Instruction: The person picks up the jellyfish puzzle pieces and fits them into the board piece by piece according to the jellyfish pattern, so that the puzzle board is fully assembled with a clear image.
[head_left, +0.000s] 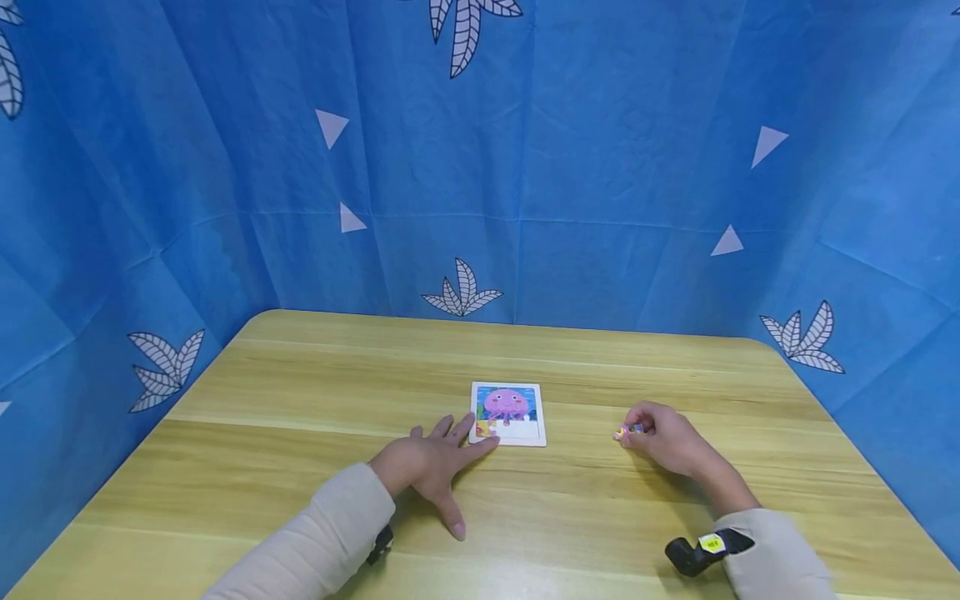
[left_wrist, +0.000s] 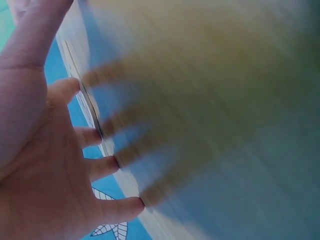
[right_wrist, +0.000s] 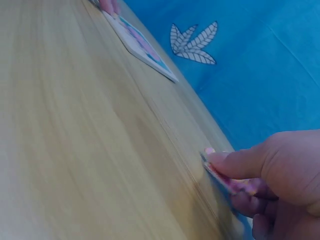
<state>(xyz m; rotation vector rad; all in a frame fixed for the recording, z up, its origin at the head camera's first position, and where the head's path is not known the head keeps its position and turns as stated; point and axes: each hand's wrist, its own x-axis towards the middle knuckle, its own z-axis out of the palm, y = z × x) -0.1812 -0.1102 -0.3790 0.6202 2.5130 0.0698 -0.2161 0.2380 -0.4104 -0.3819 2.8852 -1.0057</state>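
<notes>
A jigsaw board (head_left: 530,432) with a white frame and a pink jellyfish picture lies at mid-table. Its lower part shows a bare white patch. My left hand (head_left: 431,462) is spread with straight fingers, the fingertips touching the board's left and lower-left edge. To the right of the board, my right hand (head_left: 667,437) pinches a small pink and yellow puzzle piece (head_left: 623,433) between thumb and fingers. The right wrist view shows that puzzle piece (right_wrist: 227,180) tilted, just over the tabletop. In the left wrist view the left fingers (left_wrist: 102,167) reach along the table surface.
The wooden table (head_left: 337,358) has rounded far corners. A blue curtain (head_left: 600,167) with white leaf and triangle prints hangs behind it and along both sides. A black wrist camera (head_left: 693,554) sits by the right sleeve.
</notes>
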